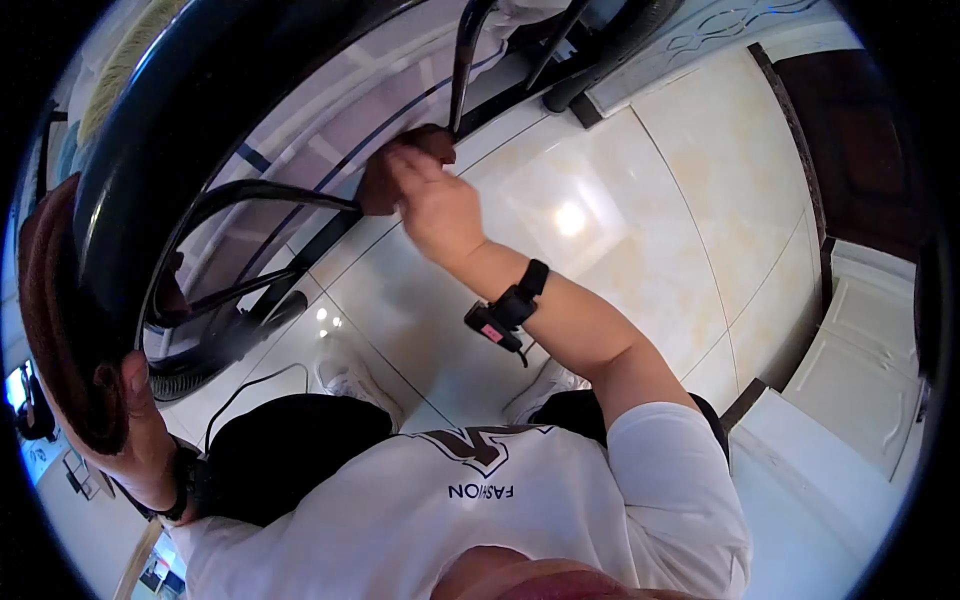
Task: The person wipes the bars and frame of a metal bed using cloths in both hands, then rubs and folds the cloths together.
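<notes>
The left hand (146,445) clasps a brown cloth (48,300) on the black rail (120,190), the right hand (440,215) grips a second cloth (376,190) around the lower bar (328,236), both seemingly soft, light, best held bunched.

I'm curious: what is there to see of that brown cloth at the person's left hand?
The brown cloth is dark and looks soft and fuzzy, like towelling. It forms a long, curved strip along the outer side of the thick, glossy black rail, its lower end seemingly folded. The left hand touches that lower end, thumb beside it; the other fingers are hidden.
</notes>
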The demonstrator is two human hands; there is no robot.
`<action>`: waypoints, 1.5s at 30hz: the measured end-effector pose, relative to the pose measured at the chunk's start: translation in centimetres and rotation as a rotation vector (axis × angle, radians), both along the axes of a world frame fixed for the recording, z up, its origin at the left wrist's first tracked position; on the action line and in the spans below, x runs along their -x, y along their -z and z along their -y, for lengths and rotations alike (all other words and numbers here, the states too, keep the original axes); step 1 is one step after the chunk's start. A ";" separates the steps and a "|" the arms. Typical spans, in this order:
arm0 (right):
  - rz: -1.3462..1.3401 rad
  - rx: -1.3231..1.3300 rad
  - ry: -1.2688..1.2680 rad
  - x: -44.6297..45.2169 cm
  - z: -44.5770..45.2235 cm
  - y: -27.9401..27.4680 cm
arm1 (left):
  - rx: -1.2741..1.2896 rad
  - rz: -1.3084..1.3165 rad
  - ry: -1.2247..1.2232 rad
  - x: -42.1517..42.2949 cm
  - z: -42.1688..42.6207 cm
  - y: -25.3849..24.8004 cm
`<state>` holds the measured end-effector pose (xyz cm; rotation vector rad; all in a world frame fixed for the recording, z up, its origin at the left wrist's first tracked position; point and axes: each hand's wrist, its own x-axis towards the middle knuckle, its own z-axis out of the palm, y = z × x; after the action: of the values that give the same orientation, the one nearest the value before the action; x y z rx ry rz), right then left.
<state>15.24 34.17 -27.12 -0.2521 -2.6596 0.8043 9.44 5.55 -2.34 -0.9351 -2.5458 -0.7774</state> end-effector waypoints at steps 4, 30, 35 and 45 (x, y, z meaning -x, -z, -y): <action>-0.107 -0.074 -0.160 -0.5 1.5 1.3 | -0.094 0.134 0.013 -0.1 0.7 0.5; 0.048 0.085 -0.548 -1.9 -3.2 -0.6 | -0.239 0.044 -0.180 -1.0 2.0 1.8; 0.193 0.942 0.100 -1.7 -10.3 0.3 | -0.070 -0.101 -0.229 -1.5 1.6 1.4; -0.071 0.010 0.109 -0.2 -9.5 0.9 | -0.109 -0.010 -0.169 -1.0 3.2 1.5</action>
<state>15.42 43.64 -28.02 -0.3603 -2.5518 0.7781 10.39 2.33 -3.89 -0.6778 -2.5060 -0.8480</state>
